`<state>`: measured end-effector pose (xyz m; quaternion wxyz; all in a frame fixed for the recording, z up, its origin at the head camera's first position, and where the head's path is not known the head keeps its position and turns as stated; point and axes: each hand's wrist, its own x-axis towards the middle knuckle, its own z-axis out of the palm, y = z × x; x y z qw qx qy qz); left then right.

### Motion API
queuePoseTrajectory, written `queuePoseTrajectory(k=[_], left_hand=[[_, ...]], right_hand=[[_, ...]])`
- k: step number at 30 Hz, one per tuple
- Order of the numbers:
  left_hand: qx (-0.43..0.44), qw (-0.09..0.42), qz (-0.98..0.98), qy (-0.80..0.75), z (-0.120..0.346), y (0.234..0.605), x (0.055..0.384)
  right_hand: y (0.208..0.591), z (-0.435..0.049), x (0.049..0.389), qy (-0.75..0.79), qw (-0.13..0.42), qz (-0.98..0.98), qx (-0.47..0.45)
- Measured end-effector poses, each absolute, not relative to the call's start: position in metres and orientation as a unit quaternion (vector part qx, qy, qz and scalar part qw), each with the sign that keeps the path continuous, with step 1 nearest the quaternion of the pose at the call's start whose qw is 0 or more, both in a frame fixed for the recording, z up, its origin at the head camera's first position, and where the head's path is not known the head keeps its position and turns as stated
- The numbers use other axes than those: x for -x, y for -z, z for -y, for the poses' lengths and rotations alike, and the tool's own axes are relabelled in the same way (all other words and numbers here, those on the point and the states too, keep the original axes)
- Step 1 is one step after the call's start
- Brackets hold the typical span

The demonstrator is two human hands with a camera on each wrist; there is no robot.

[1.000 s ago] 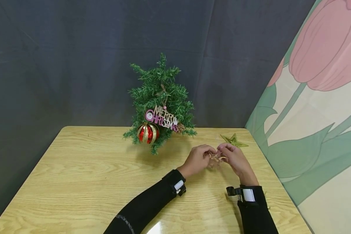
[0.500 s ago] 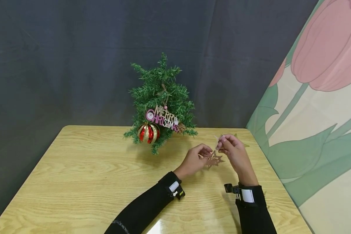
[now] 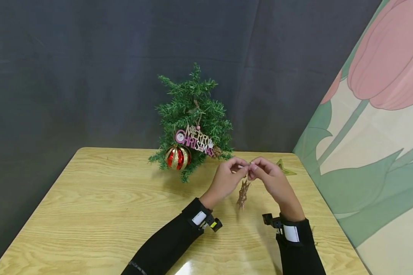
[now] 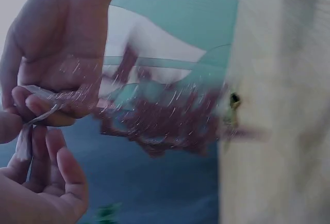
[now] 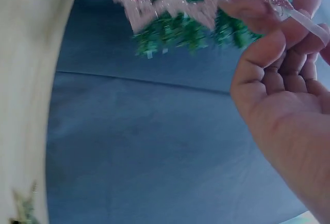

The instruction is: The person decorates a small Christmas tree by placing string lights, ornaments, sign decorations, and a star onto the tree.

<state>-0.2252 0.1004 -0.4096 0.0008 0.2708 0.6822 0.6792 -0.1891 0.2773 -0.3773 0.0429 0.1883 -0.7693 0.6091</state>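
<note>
A glittery rose-gold snowflake ornament hangs edge-on below my two hands, just above the table. My left hand and right hand meet at the fingertips and both pinch its pale ribbon. The left wrist view has the ornament blurred, dangling from the ribbon between the hands. In the right wrist view its pointed, cut-out shape shows in part along the top edge. Exactly where each thumb presses on the ribbon is partly hidden.
Behind the hands to the left, a small Christmas tree bears a Merry Christmas sign and a red-and-gold striped ball. A gold star lies on the wooden table beyond the right hand. A dark curtain hangs behind.
Both hands have lifted slightly and come together at the ribbon. The ornament, earlier held flat by the left fingers, now hangs down. The right hand had drawn the ribbon upward.
</note>
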Motion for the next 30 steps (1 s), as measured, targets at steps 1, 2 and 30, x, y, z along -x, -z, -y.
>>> queuePoseTrajectory(k=[1,2,30], left_hand=[[-0.274,-0.011,-0.682,-0.679,-0.097,0.405,0.223],[-0.277,-0.025,-0.685,-0.673,-0.094,0.400,0.221],[-0.359,-0.176,-0.780,-0.481,-0.004,0.265,0.218]], right_hand=[[0.374,-0.275,0.188,-0.599,0.049,0.775,-0.198],[0.371,-0.273,0.187,-0.591,0.057,0.777,-0.208],[0.275,-0.219,0.213,-0.492,0.242,0.791,-0.273]])
